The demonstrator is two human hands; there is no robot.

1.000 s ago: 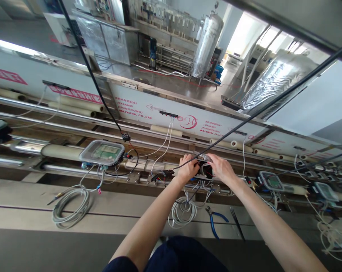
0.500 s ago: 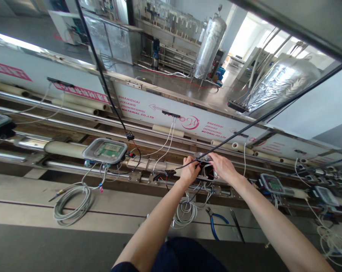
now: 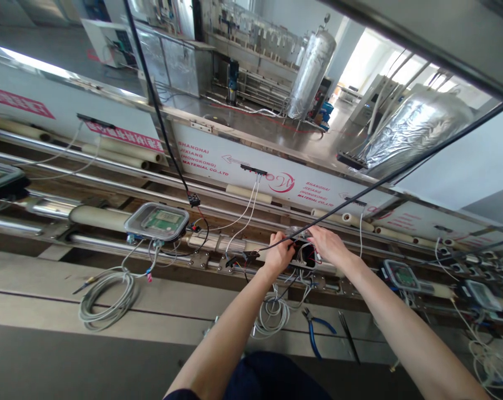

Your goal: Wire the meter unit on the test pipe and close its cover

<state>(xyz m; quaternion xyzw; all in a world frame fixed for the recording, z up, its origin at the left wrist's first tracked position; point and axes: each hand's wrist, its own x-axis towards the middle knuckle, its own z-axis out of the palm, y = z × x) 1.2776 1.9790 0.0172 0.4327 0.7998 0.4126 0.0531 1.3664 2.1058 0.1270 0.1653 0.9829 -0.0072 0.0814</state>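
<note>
An opened black box (image 3: 304,256) with wires inside sits on the metal rails right of centre. At its left side is my left hand (image 3: 279,253), fingers curled at the rim; what they hold is too small to make out. My right hand (image 3: 324,243) is closed at the box's upper right edge, its fingertips near a clear lid (image 3: 295,230) and thin wires. A black cable passes in front of the box and across the fingers of my left hand. Grey cables hang from the box's underside.
Blue-handled cutters (image 3: 313,332) and dark tweezers (image 3: 349,338) lie on the metal ledge (image 3: 172,316). Coiled grey cables (image 3: 107,300) rest at the left. A clear-lidded meter box (image 3: 157,222) sits on the rails. Black cables (image 3: 384,180) slant across the view.
The view has shifted slightly, so the surroundings sit a little further right. Both hands stay at the black box with almost the same grip.
</note>
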